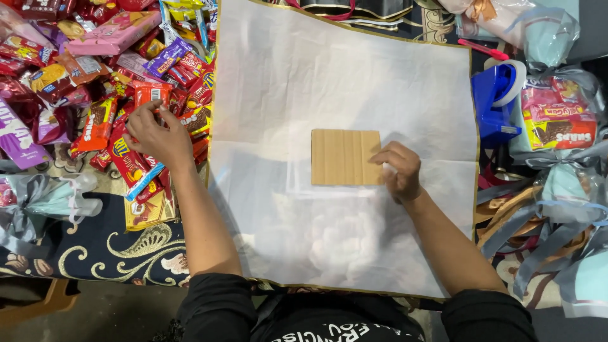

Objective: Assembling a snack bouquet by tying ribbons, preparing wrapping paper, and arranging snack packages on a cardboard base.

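Head view: right hand (398, 170) pins the right edge of a brown cardboard square (345, 157), fingers curled on it, at centre of a white wrapping sheet (329, 82) spread on the surface. Left hand (157, 134) reaches into the snack pile (107, 69) at left, fingertips pinching a red packet (151, 93). Step looks like base-laying w/ item picking; next move prob. needs the packet lifted clear w/o dragging neighbours. Blue tape dispenser (495, 101) at right, pink-red packs in clear wrap (558, 117) beside it, purple pack (166, 58) top left.

Black short sleeves (215, 304), white-lettered black shirt.
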